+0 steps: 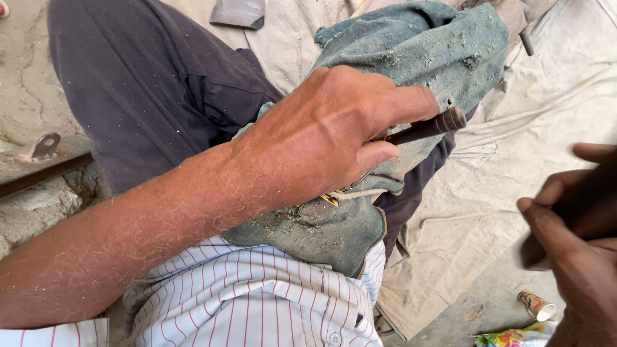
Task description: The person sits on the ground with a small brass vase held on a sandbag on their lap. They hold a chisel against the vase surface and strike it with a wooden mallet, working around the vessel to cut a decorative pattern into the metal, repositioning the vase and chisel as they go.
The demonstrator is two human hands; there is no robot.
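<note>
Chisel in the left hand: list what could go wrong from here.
1. The left hand wraps the chisel close below its struck end, so a mallet miss could hit the thumb.
2. The work sits on the lap, under only a dusty cloth; a slip might drive into the leg.
3. The right hand is blurred, so its grip cannot be judged.

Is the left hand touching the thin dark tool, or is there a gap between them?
Touching. The head view shows the left hand closed around the thin dark tool, thumb and forefinger pressed against its shaft with no gap.

Small paper cup (536,306) beside colourful wrapper (514,337)
</note>
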